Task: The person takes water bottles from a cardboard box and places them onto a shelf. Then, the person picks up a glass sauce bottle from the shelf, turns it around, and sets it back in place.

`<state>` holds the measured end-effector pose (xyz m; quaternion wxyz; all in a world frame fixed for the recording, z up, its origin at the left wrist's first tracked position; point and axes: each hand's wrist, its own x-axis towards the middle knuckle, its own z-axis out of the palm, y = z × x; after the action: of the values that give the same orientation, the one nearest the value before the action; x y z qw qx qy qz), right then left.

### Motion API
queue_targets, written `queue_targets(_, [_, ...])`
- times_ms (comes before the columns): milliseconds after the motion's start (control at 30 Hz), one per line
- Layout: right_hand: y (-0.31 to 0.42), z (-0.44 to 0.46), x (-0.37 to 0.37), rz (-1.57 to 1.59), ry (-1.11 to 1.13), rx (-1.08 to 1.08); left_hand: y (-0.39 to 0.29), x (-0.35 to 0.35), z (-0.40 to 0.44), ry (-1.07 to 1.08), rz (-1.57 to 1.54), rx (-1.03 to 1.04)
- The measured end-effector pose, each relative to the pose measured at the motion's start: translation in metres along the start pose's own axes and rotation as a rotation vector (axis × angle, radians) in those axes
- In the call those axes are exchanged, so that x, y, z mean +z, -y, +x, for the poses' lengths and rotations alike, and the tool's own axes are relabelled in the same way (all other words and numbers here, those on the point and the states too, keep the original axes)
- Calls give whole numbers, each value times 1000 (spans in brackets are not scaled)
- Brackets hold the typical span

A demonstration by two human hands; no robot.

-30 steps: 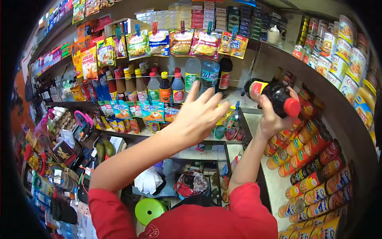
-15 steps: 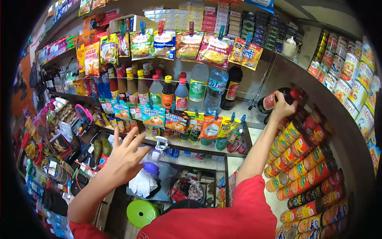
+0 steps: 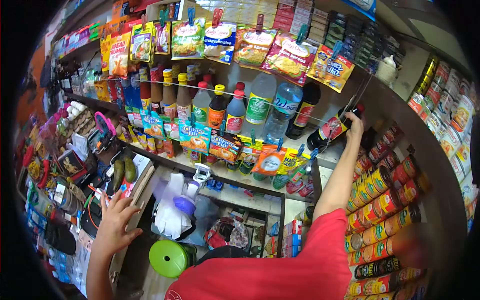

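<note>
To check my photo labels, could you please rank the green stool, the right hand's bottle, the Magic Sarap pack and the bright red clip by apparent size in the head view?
1. Green stool and bottle: too alike to rank
2. Magic Sarap pack
3. Bright red clip

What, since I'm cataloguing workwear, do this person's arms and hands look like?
The left hand and right hand are bare and ungloved. The short red right sleeve ends near the elbow; the left sleeve is out of view. The red shirt bears a pale print.
</note>
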<state>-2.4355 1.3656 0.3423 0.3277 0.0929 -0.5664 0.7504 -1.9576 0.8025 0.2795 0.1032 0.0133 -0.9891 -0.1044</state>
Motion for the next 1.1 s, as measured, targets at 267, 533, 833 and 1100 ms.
queue_targets(267, [-11,5,9,72,289,-14,-23,5,16,18,-5,61])
queue_targets(533, [-35,2,21,228,239,126,-28,17,18,63,21,158])
queue_targets(833, [-71,-24,4,227,193,317,-13,10,-14,83,16,110])
queue_targets(1100, [-47,-64,28,238,23,108,-13,8,-24,103,-28,103])
